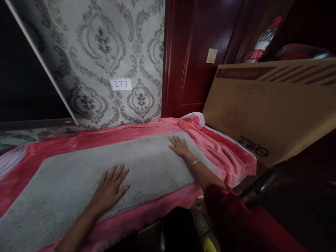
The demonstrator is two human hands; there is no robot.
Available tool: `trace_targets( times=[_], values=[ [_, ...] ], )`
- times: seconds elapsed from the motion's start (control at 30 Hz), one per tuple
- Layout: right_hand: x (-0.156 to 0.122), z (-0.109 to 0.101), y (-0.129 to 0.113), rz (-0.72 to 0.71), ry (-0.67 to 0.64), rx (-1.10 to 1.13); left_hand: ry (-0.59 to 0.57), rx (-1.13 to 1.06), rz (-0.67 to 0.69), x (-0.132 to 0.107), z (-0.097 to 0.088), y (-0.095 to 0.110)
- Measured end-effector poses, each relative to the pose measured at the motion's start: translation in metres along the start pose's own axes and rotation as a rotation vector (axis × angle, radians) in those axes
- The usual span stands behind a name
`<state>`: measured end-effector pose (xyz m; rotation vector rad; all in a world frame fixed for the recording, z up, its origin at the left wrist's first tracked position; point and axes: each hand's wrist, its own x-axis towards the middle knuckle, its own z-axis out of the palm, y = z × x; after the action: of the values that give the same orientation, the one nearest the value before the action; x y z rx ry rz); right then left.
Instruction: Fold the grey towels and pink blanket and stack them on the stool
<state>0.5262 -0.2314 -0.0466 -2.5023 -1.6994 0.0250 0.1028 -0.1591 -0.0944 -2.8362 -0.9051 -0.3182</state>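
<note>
Left hand [111, 185] and right hand [180, 147], grip spread flat, seemingly touch the grey mat [152, 171], which uneven pushing could wrinkle

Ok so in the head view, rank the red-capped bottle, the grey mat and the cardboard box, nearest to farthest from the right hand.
1. Grey mat: directly under the right hand.
2. Cardboard box: off to the right, beyond the mat's end.
3. Red-capped bottle: farther right, behind the box's top edge.
</note>
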Motion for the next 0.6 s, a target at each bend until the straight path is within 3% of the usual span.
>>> trace_targets(
  times=[0.1,0.23,0.37,0.6],
  values=[
    [0.004,0.015,0.012,0.138,0.042,-0.005,-0.027,0.005,0.003,-0.002,-0.004,0.002],
    [0.006,0.026,0.02,0.211,0.12,-0.031,-0.02,-0.015,0.007,-0.004,-0.003,0.002],
    [0.003,0.027,0.017,0.219,0.135,-0.053,-0.027,-0.056,-0.007,-0.003,-0.003,0.005],
    [-0.001,0.041,0.028,0.184,0.155,-0.034,-0.162,-0.19,-0.098,-0.011,-0.025,0.031]
  ],
)
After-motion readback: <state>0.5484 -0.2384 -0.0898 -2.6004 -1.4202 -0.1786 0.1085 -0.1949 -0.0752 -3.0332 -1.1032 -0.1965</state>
